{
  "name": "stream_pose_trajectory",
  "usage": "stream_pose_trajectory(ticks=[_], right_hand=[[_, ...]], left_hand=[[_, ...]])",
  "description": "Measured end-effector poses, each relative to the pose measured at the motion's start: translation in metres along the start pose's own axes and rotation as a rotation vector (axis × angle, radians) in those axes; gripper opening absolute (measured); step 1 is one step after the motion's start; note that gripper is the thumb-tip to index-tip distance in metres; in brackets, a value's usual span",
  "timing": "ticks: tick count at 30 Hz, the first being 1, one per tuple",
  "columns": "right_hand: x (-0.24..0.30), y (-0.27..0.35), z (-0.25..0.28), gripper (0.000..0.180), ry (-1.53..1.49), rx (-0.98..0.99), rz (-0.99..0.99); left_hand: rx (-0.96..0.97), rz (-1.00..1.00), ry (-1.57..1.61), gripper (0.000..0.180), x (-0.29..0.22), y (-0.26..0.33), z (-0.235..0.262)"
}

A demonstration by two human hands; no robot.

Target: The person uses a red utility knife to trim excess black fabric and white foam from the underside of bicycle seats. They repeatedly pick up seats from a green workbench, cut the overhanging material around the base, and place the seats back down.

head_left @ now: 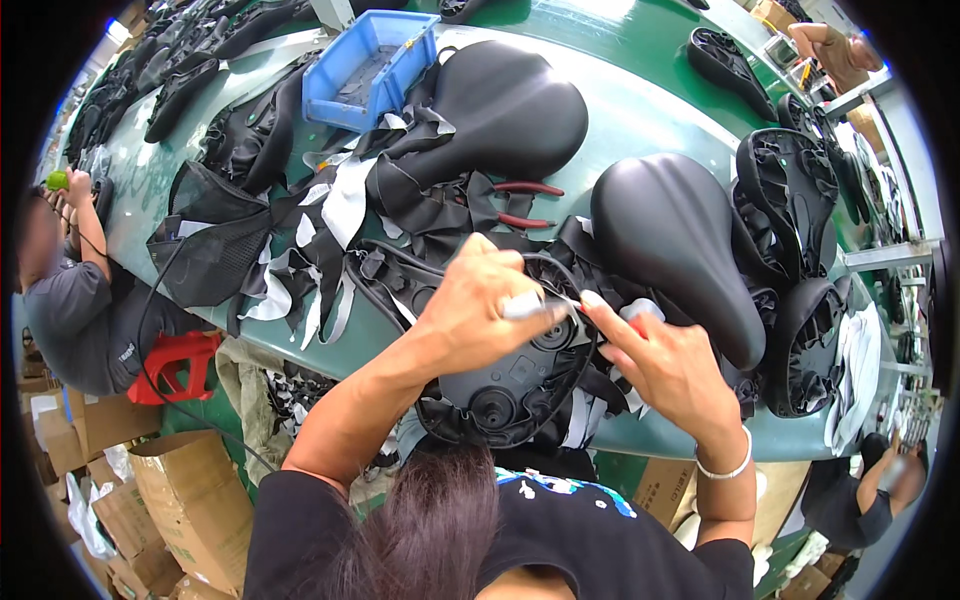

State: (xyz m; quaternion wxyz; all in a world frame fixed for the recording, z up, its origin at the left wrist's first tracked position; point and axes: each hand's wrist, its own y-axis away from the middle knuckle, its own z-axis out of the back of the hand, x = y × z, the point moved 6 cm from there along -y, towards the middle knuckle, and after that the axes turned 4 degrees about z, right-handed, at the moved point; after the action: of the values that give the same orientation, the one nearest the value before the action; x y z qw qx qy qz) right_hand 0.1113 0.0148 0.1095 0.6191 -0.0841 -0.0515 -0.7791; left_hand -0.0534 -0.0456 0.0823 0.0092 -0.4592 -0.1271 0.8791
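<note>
Gripping a small pale tool (523,304), the left hand (480,305) is curled into a closed fist, knuckles up, over an upturned saddle base (505,385) — a black plastic shell lying underside-up at the near edge of the green table (640,110). The right hand (665,365) is half open: its forefinger stretches out toward the tool tip and touches the loose black cover material at the shell's rim, while the other fingers fold loosely around something pale and reddish that is too hidden to identify. The shell's long axis runs roughly away from the person, its broad end nearest the body. Just beyond the hands lie two finished black saddles (680,245), red-handled pliers (525,205) and fabric scraps (330,200) — a blue bin (365,65) sits farther back
</note>
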Motion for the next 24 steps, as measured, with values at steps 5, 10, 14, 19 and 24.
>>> stream_pose_trajectory(ticks=[5, 10, 14, 19, 24], right_hand=[[0.034, 0.061, -0.035, 0.067, -0.148, 0.025, -0.343], [0.049, 0.063, -0.035, 0.062, -0.237, -0.100, -0.534], [0.018, 0.022, -0.013, 0.046, -0.052, -0.099, -0.473], [0.035, 0.012, -0.020, 0.053, 0.116, -0.034, -0.440], [0.032, 0.028, -0.011, 0.056, 0.125, 0.016, -0.331]], left_hand=[[-0.339, 0.327, 1.045, 0.023, 0.024, 0.004, 0.019], [-0.289, -0.041, 1.909, 0.013, 0.029, 0.009, 0.027], [-0.161, -0.118, -0.279, 0.029, -0.008, -0.012, 0.024], [-0.606, 0.049, -0.104, 0.020, 0.029, -0.032, 0.039], [-0.449, 0.368, 0.799, 0.035, 0.070, -0.019, 0.043]])
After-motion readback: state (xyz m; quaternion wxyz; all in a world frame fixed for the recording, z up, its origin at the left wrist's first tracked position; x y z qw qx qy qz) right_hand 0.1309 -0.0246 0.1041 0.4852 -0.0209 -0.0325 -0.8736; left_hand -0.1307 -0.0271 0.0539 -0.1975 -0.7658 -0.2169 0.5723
